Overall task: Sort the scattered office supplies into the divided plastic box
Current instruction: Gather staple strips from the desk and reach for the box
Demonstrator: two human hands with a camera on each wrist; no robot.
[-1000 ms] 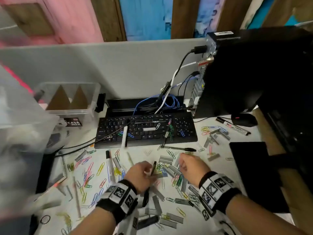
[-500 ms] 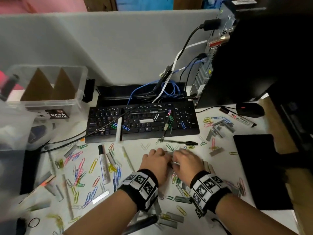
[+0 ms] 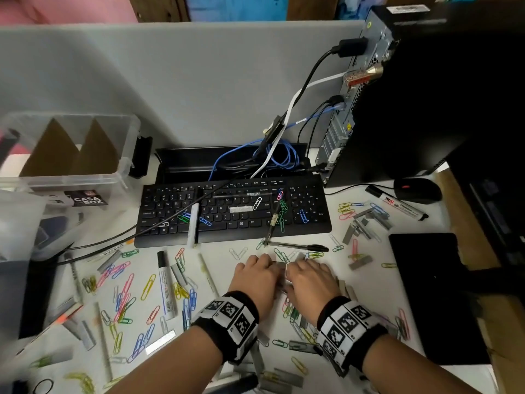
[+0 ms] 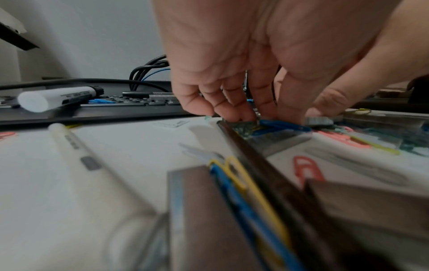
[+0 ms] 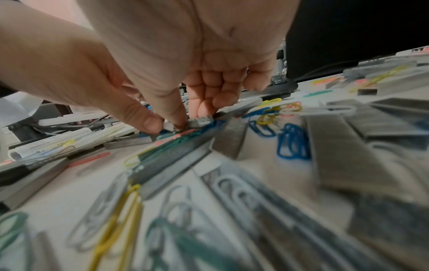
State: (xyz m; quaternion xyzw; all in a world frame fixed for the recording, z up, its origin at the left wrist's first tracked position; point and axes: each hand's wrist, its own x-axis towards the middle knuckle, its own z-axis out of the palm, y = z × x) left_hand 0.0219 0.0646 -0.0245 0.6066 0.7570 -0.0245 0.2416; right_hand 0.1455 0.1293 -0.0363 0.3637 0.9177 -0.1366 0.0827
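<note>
Paper clips in many colours, grey staple strips, markers and pens lie scattered over the white desk. The clear divided plastic box with cardboard partitions stands at the back left. My left hand and right hand lie side by side just in front of the keyboard. In the left wrist view the fingertips and thumb curl down onto a staple strip among clips. In the right wrist view thumb and forefinger pinch a short staple strip.
A black keyboard with clips, a marker and cables on it lies behind my hands. A black pen lies in front of it. At the right are a computer tower, a mouse and a black pad.
One second ago my left hand held a black pen; it no longer does. Both hands have come together over the staple strips in front of the keyboard.
</note>
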